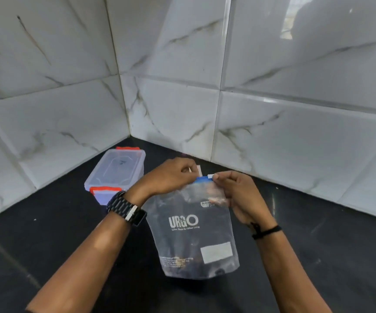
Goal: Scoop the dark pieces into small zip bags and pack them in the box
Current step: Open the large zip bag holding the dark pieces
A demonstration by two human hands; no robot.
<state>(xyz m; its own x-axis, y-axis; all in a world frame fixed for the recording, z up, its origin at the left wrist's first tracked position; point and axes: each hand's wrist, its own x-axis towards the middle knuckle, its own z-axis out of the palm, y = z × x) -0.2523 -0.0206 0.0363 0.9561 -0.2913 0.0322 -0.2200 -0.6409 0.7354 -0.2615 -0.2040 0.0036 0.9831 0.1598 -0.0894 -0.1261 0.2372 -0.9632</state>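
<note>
Hands [202, 179] pinch zip bag [201, 193] blue top edge.

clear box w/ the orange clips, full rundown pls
The clear plastic box is rectangular, translucent, with a lid on top and an orange latch at each short end. It lies flat on the dark counter near the tiled corner, to the left of both hands. Nothing touches it; contents cannot be made out.

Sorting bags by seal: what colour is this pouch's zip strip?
Blue zip strip, white slider; head view.
</note>
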